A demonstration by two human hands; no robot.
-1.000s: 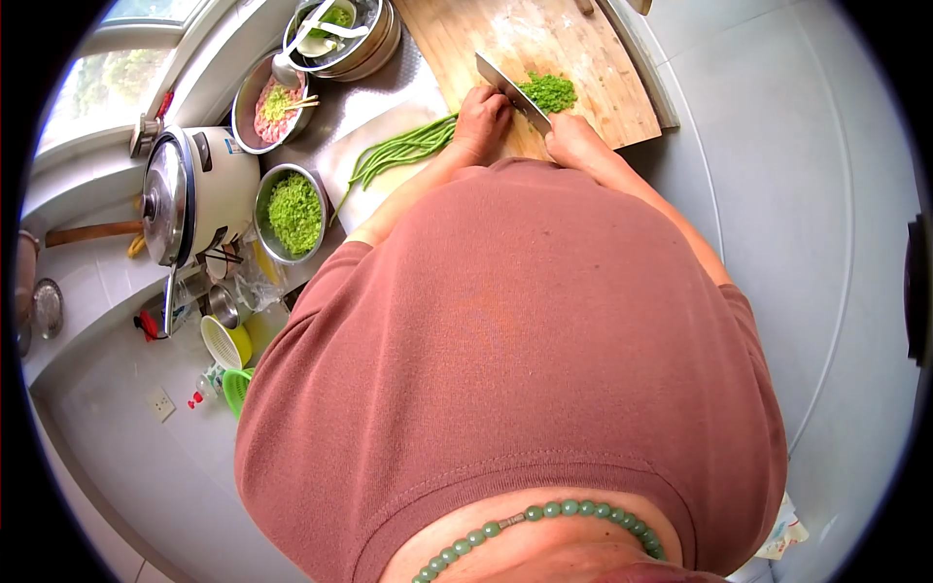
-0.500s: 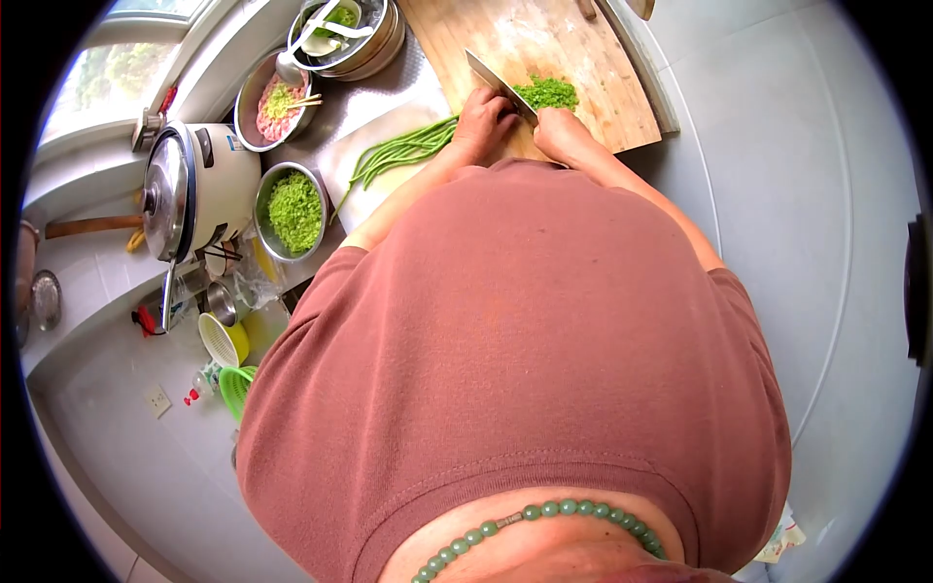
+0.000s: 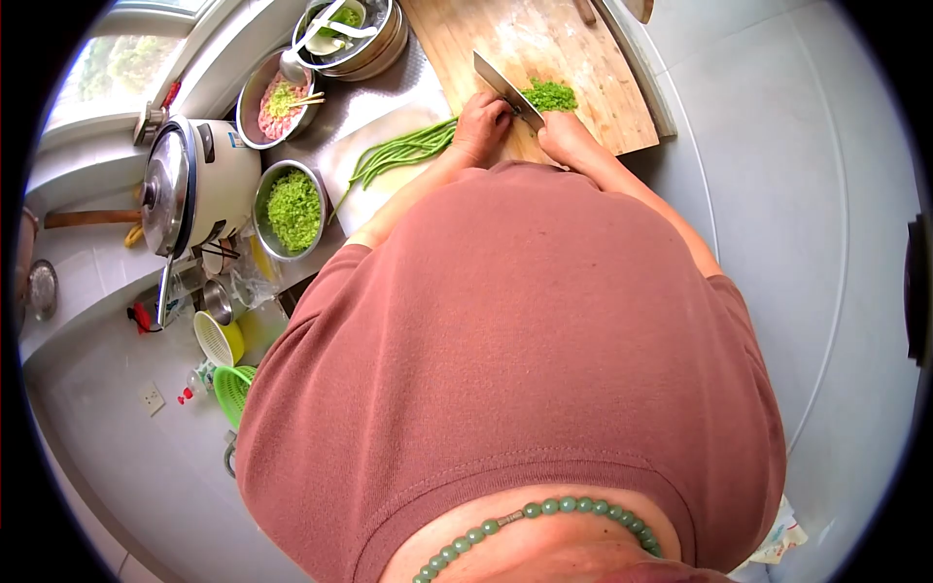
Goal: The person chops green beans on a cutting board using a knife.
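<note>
Cleaver (image 3: pixel 501 82) shifted rightward a hair, right grip (image 3: pixel 566 138) wrapped round it; left grip (image 3: pixel 480 126) pins yardlong beans (image 3: pixel 406 148), could get nicked creeping bladeward.

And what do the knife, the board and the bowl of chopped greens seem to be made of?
Knife: likely steel, given the smooth grey blade; its handle is hidden.
Board: looks like wood, matte and unpainted, with tan grain and whitish marks.
Bowl: probably stainless steel, silvery with a smooth rim, though another metal is possible.
</note>
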